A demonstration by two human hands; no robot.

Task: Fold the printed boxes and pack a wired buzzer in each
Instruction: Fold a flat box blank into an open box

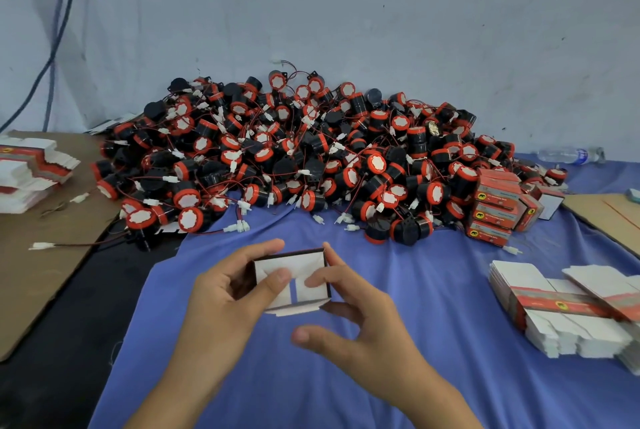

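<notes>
Far left: a stack of flat box blanks on a sheet of brown cardboard, blue cables running down the wall behind. Next up, a huge heap of wired buzzers, black and red with little white plugs, piled against the wall and spilling onto the blue cloth. Front and centre, held over the cloth: one half-folded printed box, open end facing the camera, white flaps showing inside. Left hand clamped round its left side, thumb pressing on a flap. Right hand gripping the right wall, index finger pushing the other flap in, thumb hanging free below the box. Off to the right: a small stack of closed red boxes touching the edge of the heap, a clear plastic bottle lying behind them, and closer in, a second batch of flat blanks on the cloth.
</notes>
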